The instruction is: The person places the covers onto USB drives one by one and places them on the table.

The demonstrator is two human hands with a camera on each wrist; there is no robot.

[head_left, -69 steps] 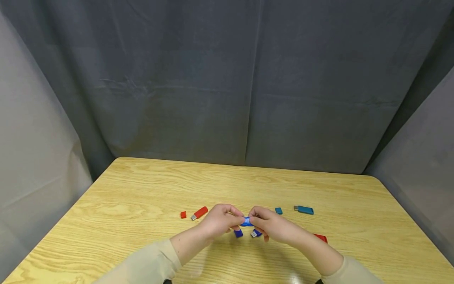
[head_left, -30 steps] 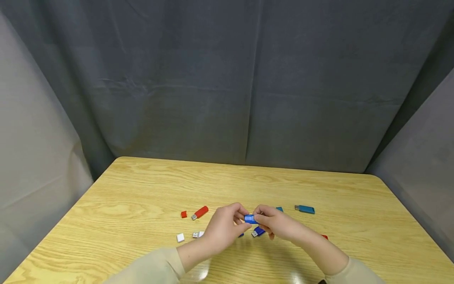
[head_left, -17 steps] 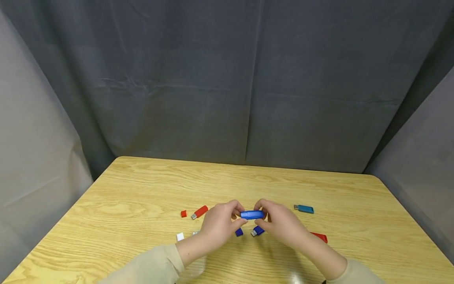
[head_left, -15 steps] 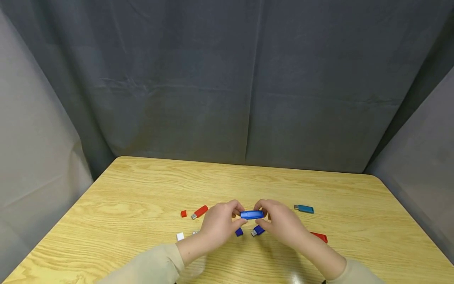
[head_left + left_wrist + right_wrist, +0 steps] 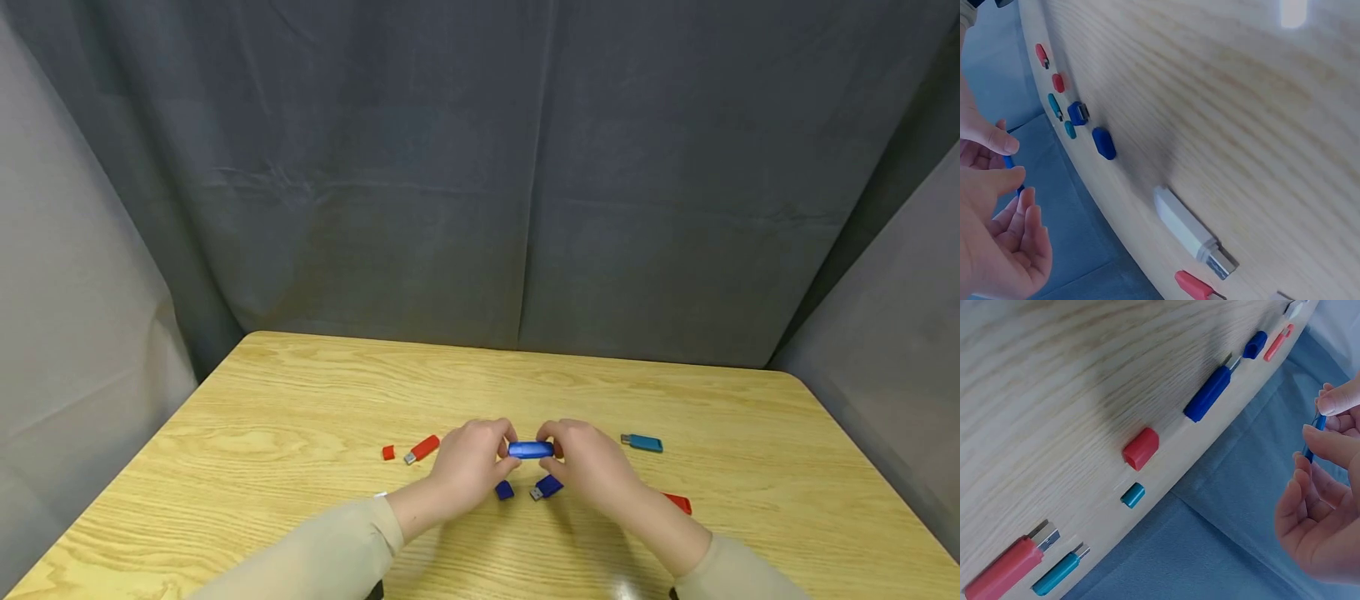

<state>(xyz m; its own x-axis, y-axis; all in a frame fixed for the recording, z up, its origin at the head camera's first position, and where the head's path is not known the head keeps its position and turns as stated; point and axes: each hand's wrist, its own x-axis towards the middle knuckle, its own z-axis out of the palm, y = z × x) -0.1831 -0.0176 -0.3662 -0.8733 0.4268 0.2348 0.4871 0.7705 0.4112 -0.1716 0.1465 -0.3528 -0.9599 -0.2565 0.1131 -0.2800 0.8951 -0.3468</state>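
Observation:
A bright blue USB stick (image 5: pixel 530 450) lies level above the table, in one closed piece with no metal plug showing. My left hand (image 5: pixel 468 462) pinches its left end between thumb and fingers. The other end is pinched by my right hand (image 5: pixel 592 467). Both wrist views show the stick edge-on and partly covered by fingers. Below the hands on the table are a dark blue USB stick (image 5: pixel 548 486), plug bare, and its loose dark blue cap (image 5: pixel 505 490).
A red stick (image 5: pixel 422 450) and red cap (image 5: pixel 387 452) lie left; a teal stick (image 5: pixel 642 442) and another red stick (image 5: pixel 678 503) lie right. The right wrist view shows a teal cap (image 5: pixel 1133 495) and red cap (image 5: pixel 1141 449). A white stick (image 5: pixel 1185 225) shows in the left wrist view.
The fingers have spread from the blue stick's middle out to its two ends, uncovering its whole length. The hands have risen slightly in view; things on the table have stayed put.

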